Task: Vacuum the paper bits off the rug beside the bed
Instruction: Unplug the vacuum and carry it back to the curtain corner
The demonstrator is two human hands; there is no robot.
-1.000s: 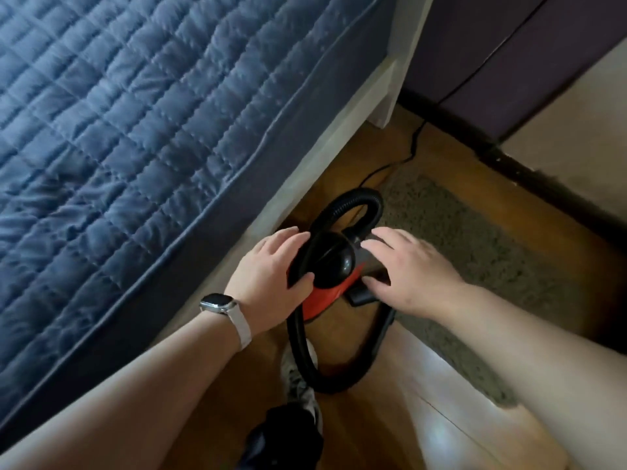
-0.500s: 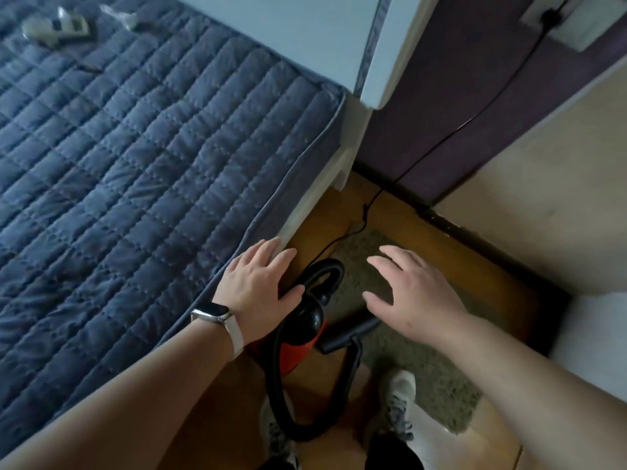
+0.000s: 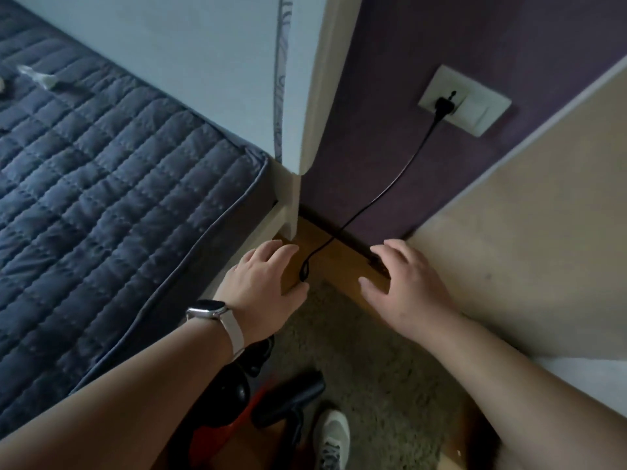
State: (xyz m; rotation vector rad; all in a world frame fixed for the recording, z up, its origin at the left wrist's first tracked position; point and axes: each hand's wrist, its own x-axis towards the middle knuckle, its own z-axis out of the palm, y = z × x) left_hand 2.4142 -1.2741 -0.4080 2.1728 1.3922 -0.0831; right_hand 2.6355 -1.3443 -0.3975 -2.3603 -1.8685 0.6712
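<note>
The left hand [image 3: 261, 290] and right hand [image 3: 407, 293] hover spread and empty, while the vacuum [image 3: 227, 401] sits under the left forearm, on the rug [image 3: 373, 385] edge beside the bed [image 3: 101, 198].

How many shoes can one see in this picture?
1. A white mesh sneaker sits at the bottom edge, just right of the black plastic vacuum nozzle. A second shoe may be hidden.

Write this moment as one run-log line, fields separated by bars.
left hand: open, holds nothing | right hand: open, holds nothing | vacuum: on floor, not held | cord: plugged into socket
</note>
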